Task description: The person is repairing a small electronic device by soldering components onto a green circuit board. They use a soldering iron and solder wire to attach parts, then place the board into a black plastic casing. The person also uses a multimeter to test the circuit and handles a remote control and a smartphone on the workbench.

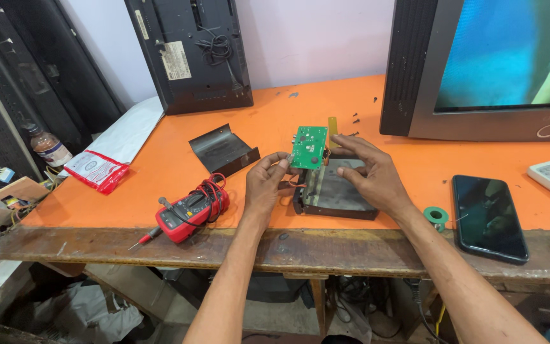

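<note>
Left hand (265,185) pinches green circuit board (309,147) by left edge, board upright above open metal case (335,194) on orange table (160,172). Right hand (370,175) spread, fingertips steadying right edge, not clenched. I'd hold edges only, lift straight, mind wires.

A small green circuit board (309,147) stands upright over an open dark metal case (337,193) on the orange bench

Bright, even ambient light; orange tabletop (160,172) well lit, shadows soft and short. TV screen (510,54) glows blue, slight glare. Under-bench area dim. Centre sharp; wide-angle bending at edges, esp. leaning monitor back (192,54).
</note>
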